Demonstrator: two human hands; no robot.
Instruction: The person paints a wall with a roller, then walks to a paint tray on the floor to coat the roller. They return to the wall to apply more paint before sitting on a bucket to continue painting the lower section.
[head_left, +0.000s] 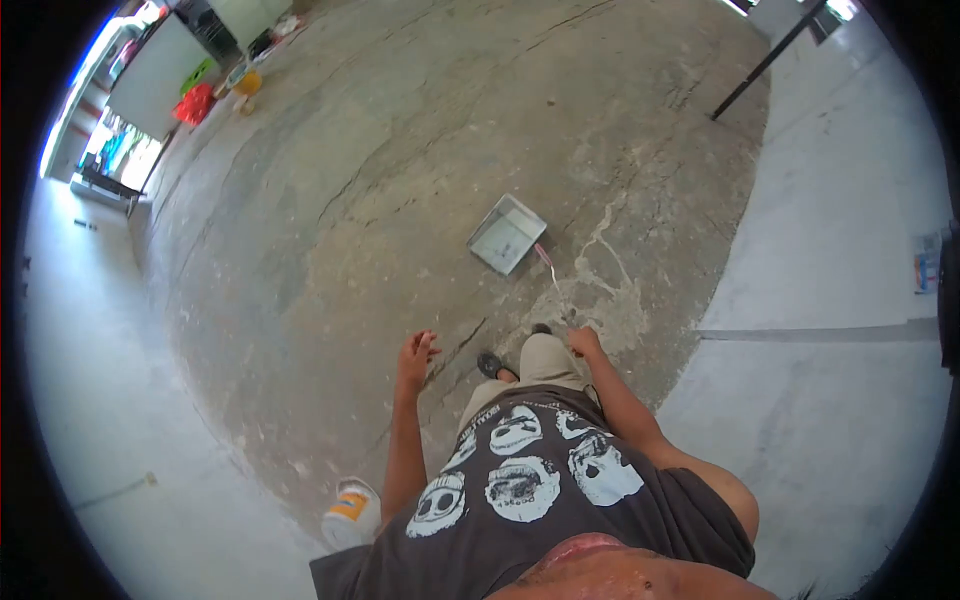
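My left hand [418,352] hangs over the floor with its fingers loosely bent and apart, holding nothing. My right hand [583,341] is closed around the grey end of a thin tool [556,280], beside my knee. The tool has a pale rod and a pinkish far end, which lies close to the right edge of a metal-grey tray [507,236]. The tray is rectangular and shallow, with whitish stains inside. My fingers partly hide the tool's held end.
Cracked concrete floor [380,140] spreads ahead, with pale streaks near the tray. A white bucket with an orange label [352,510] stands at lower left. White walls [800,250] flank both sides. A dark pole [765,65] leans at upper right; a red bag [194,104] lies far left.
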